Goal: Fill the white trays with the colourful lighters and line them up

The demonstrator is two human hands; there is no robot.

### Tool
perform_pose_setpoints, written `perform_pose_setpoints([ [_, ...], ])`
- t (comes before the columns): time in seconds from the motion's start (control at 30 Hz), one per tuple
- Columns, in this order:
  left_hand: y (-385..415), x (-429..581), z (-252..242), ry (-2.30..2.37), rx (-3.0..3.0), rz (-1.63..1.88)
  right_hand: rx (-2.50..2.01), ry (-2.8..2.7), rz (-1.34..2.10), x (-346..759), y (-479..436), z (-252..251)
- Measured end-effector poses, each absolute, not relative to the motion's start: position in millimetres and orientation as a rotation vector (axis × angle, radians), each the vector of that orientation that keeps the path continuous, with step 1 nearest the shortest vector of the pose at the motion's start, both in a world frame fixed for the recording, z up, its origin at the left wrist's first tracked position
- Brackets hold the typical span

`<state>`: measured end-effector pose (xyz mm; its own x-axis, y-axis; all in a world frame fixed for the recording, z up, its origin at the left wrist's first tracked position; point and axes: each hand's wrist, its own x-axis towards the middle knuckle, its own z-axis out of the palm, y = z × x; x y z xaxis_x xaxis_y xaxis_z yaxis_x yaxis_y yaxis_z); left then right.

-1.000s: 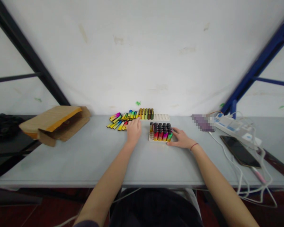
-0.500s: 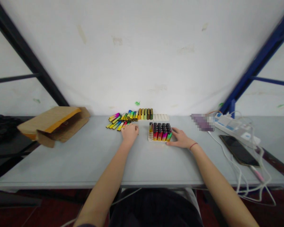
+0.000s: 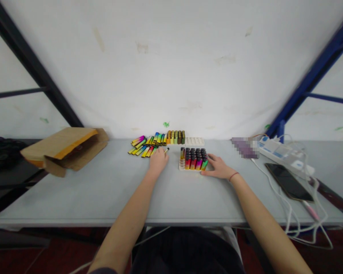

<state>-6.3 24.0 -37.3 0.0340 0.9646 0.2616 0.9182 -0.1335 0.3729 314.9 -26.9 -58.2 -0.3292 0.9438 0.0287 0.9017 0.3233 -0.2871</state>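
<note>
My left hand [image 3: 158, 160] is closed around a lighter [image 3: 166, 150], whose yellowish body and dark end stick out to the right of the fingers. It is beside a loose pile of lighters [image 3: 140, 141] with yellow and multicoloured wraps. My right hand [image 3: 218, 167] rests against the right side of a white tray [image 3: 182, 166], thumb at its front corner and fingers curled along the side. Upright lighters [image 3: 196, 159] with black tops and pink, red and green bodies fill most of that tray. At its left column one lighter [image 3: 182, 153] stands at the back, with bare slots in front.
Behind stand rows of yellow, green and brown lighters [image 3: 175, 137] beside a white slotted tray [image 3: 194, 141]. An opened brown paper bag [image 3: 71, 146] lies left. To the right are a phone [image 3: 288, 182], a power strip [image 3: 286, 156], white cables and a blurred purple item [image 3: 244, 147].
My left hand has drawn slightly right and away from the pile, and the lighter's dark end now shows past its fingers. My right hand and the tray have stayed in place.
</note>
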Motion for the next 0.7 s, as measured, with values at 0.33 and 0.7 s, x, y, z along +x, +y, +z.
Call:
perform_pose_setpoints([
  [0.33,27,14,-35,1.266,1.303,1.446,-1.698,-2.375,0.353,314,-27,-57],
  [0.7,10,28,-12,0.881,0.684,1.386,-1.663,-2.372,0.327,316,-27,-59],
])
